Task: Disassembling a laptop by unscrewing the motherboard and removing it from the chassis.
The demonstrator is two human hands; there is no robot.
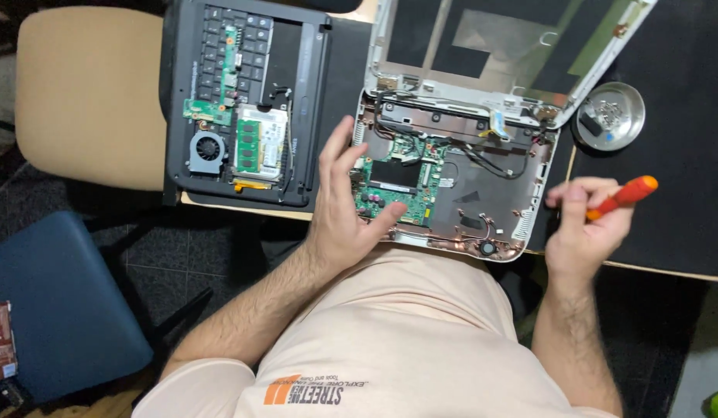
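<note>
The person wore a pale peach short-sleeved T-shirt (405, 340), loose over the torso and filling the frame from about 5 to 7 o'clock. An orange block emblem with dark lettering beside it sat on the cloth near 6 o'clock. Both forearms were bare and hairy, with no watch, ring or glove. The left hand (345, 209) and the right hand (587, 224) showed bare fingers (337, 143) with short nails
</note>
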